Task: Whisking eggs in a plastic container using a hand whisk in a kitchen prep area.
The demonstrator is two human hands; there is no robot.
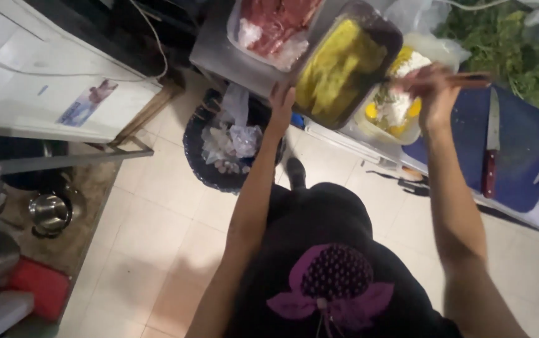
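we see the left hand (280,100) closed on the rim of a dark tray (369,25) of yellow food, tilted above a clear tub (438,53). the right hand (435,94) pinches chopsticks (463,78) over that tub on the counter.

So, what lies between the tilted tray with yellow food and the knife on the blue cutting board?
In the head view, a clear container of white and yellow food lies between the tray and knife, with the right hand holding chopsticks above it.
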